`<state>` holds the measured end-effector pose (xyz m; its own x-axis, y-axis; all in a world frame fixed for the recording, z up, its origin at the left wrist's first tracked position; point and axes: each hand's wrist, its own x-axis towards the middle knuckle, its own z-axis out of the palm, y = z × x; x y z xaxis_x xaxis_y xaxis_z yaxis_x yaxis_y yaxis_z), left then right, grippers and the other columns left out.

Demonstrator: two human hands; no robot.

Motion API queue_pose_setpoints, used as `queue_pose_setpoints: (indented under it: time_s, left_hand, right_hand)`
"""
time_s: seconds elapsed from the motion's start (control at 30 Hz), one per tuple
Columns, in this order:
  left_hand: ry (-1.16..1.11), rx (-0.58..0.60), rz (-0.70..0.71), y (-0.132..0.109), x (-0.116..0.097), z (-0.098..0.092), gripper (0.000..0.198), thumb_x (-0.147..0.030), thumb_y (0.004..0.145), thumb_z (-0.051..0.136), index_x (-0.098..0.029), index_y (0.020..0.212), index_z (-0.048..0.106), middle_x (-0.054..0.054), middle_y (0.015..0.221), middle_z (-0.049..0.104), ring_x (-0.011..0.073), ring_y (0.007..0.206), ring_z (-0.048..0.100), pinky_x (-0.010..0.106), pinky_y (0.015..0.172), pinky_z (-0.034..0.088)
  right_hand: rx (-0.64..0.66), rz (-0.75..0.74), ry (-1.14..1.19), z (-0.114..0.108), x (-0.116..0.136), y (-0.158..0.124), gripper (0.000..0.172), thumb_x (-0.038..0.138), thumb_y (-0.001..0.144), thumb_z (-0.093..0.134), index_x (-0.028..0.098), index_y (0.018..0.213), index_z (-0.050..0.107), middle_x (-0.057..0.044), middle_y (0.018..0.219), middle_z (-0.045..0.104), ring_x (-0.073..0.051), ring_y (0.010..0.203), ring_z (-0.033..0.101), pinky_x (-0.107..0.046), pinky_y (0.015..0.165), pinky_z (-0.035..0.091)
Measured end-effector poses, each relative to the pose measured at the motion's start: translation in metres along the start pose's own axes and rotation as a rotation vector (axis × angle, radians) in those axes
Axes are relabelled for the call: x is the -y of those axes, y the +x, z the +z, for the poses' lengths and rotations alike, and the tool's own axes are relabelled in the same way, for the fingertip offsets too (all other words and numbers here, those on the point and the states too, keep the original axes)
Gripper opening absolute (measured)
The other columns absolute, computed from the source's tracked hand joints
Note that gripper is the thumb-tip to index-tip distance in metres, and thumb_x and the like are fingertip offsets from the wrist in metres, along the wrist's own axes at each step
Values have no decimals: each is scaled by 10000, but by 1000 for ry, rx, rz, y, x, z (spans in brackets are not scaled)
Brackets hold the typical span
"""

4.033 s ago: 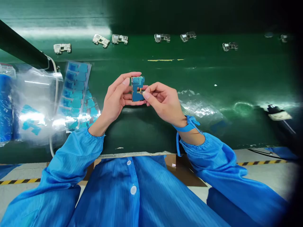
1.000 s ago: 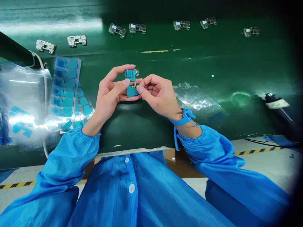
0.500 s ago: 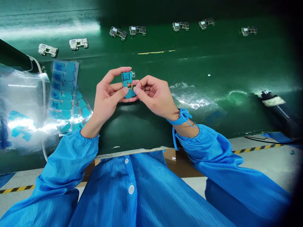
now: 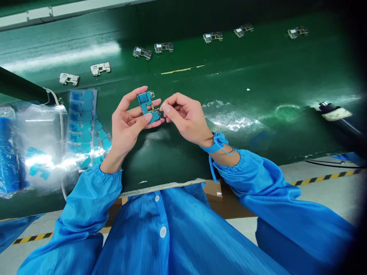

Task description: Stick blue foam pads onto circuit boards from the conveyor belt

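Note:
A small circuit board (image 4: 145, 100) with blue film on its face is tilted between the fingers and thumb of my left hand (image 4: 126, 116). The thumb presses on its lower part, and the other fingers reach behind and around its edges. Just right of the board is my right hand (image 4: 186, 118), its thumb and forefinger pinched together close to the board's lower right edge. Whatever that pinch may hold is too small to make out. A blue strap (image 4: 216, 142) circles my right wrist.
Several circuit boards (image 4: 163, 47) lie in a loose row across the far side of the green table (image 4: 177, 156). Sheets of blue film pieces (image 4: 82, 122) and clear plastic bags (image 4: 43, 130) are at the left. A black tool (image 4: 334, 111) lies at the right.
The board has shifted left and tilted in my left hand. My right fingertips have come off its face to beside its edge. The view has shifted, showing more of the far table edge.

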<state>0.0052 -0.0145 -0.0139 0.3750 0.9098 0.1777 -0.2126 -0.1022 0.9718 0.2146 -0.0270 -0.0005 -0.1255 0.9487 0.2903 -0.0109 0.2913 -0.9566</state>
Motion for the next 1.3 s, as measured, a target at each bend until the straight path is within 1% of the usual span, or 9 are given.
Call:
queue_pose_setpoints:
  time_s: [0.1,0.23,0.33,0.43,0.6,0.7,0.83,1.1,1.3]
  left_hand:
    - [3,15,-4,0,-1,-3,736,-579,1015,776,-329,1648,496,91,1505,764,387,1500,664,570,1188,649]
    - [-17,27,1,0,1,-6,693,-577,1038,708,-337,1655,502,91,1519,756,372,1441,716,542,1141,680]
    - [-20,1,2,1,5,-7,679,-595,1042,666,-356,1658,506,88,1531,748,354,1418,735,506,1115,692]
    - [-8,-10,-6,2,7,-5,680,-615,1051,634,-376,1671,492,80,1579,717,353,1432,726,522,1121,683]
    - [-5,-29,-31,1,8,2,695,-669,1070,581,-379,1693,478,82,1613,691,336,1447,717,493,1147,668]
    - [11,-32,-31,0,10,5,723,-703,1073,561,-389,1716,455,78,1633,674,337,1484,688,490,1156,661]
    - [29,-9,-14,-2,14,5,742,-721,1074,558,-405,1734,431,80,1654,655,351,1500,673,537,1171,646]
    - [40,14,-10,-2,15,1,732,-640,1073,606,-416,1745,419,48,1669,647,290,1404,745,522,1246,601]
    - [19,-2,-17,-1,16,3,733,-586,1065,625,-400,1745,425,50,1689,628,291,1407,743,498,1204,634]
  right_hand:
    - [12,-11,-18,0,0,0,410,608,1081,699,209,992,671,-3,918,703,-114,739,637,-282,734,601]
    - [13,-46,-92,-1,0,-1,339,553,1097,671,225,1011,656,-13,951,690,-139,775,644,-312,752,608]
    - [-8,-111,-262,-2,-2,-2,269,508,1098,647,244,1048,658,-36,1003,675,-184,849,656,-373,811,633]
    - [12,-198,-449,-1,-5,-4,208,448,1089,631,248,1134,667,-75,1102,679,-240,950,674,-474,918,653]
    - [57,-318,-648,3,-8,-8,200,348,1068,643,242,1234,676,-135,1252,705,-347,1178,673,-623,1060,605]
    - [55,-354,-688,6,-9,-11,201,290,1059,652,225,1246,685,-145,1255,720,-351,1177,683,-611,1048,612]
    - [60,-352,-698,7,-10,-13,191,227,1060,626,213,1239,693,-143,1252,733,-331,1167,705,-565,1023,633]
    - [82,-395,-666,4,-10,-10,186,208,1064,622,207,1229,709,-128,1231,761,-295,1143,738,-491,984,655]
    - [70,-397,-657,4,-11,-10,195,229,1084,585,205,1215,727,-131,1230,767,-293,1135,748,-496,986,662]
